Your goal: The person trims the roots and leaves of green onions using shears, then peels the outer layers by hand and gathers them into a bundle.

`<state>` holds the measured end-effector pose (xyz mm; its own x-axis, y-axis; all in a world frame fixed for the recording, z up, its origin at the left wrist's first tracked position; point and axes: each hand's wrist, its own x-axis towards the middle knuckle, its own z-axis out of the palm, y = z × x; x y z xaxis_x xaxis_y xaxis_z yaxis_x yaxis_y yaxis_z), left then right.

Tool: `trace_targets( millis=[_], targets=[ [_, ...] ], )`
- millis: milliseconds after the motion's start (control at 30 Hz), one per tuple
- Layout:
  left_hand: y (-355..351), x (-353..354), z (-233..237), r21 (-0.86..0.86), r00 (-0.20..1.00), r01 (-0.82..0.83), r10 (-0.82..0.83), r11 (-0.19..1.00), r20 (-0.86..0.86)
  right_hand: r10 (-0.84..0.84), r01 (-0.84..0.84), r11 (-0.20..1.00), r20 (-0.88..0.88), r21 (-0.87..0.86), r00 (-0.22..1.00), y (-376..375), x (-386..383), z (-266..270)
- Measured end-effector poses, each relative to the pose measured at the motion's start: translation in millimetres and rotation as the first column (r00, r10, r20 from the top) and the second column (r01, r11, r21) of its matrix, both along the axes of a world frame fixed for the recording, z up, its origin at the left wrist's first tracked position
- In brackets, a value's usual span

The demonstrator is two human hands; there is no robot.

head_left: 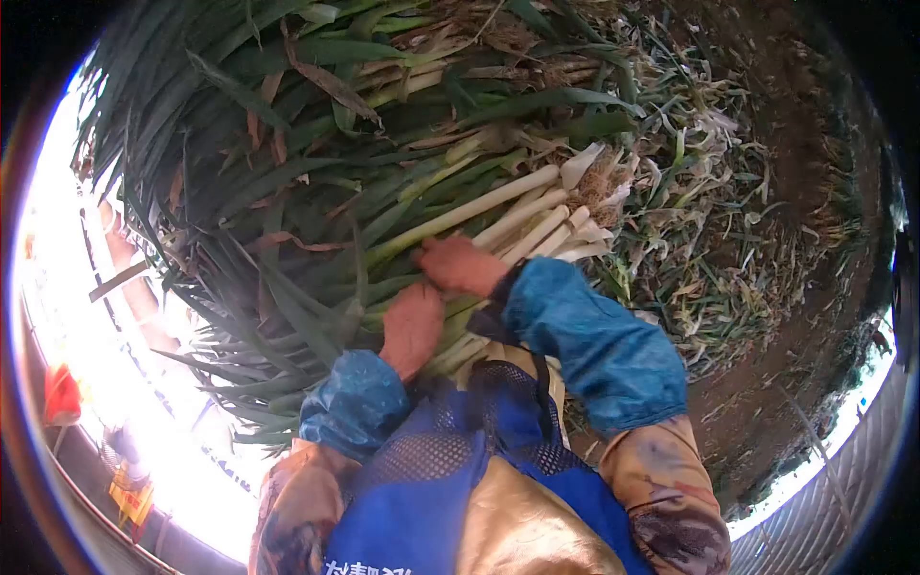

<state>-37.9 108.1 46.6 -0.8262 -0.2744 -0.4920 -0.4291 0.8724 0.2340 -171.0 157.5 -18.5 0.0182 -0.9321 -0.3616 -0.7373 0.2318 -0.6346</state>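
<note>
Long green leek-like plants fill the pile [287,144], with their white stalks [517,196] pointing right and ending in roots [604,182]. My right hand [460,266] lies over the green part just left of the white stalks, its fingers curled down at the plants. Just below and left of it, my left hand [414,326] rests on the lower stalks near my apron, almost touching the right one. The fingertips of both hands are hidden, so what they grip, if anything, does not show.
Peeled leaves and trimmings [709,220] cover the ground right of the stalks, with brown soil [795,172] beyond. A red object [62,395] and a yellow object [132,494] are at the far left. Ribbed sheeting [834,498] is at the lower right.
</note>
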Motion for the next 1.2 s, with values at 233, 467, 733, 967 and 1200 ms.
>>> trace_targets(
  millis=[233,467,733,967,1200],
  targets=[
    [-8,-3,6,0.086,0.998,-0.012,0.017,0.996,-0.057,-0.048,0.072,0.99,0.19,-0.123,0.981,-5,-22,-12],
    [-8,18,-16,0.148,0.989,-0.101,0.116,0.984,-0.093,-0.725,0.687,0.562,0.126,-0.461,0.677,110,-298,49],
    [-33,-33,-52,-0.065,0.965,0.124,-0.136,0.99,-0.223,-0.524,0.201,0.807,-0.514,-0.556,0.679,67,-232,29],
    [-35,-54,-68,-0.034,0.999,0.007,-0.009,0.999,-0.048,-0.181,0.195,0.98,-0.262,0.028,0.948,-12,-96,-52],
    [-25,-44,-63,0.179,0.976,-0.132,0.096,0.975,0.197,-0.068,0.114,0.981,-0.273,0.156,0.96,40,-117,-32]
  ],
)
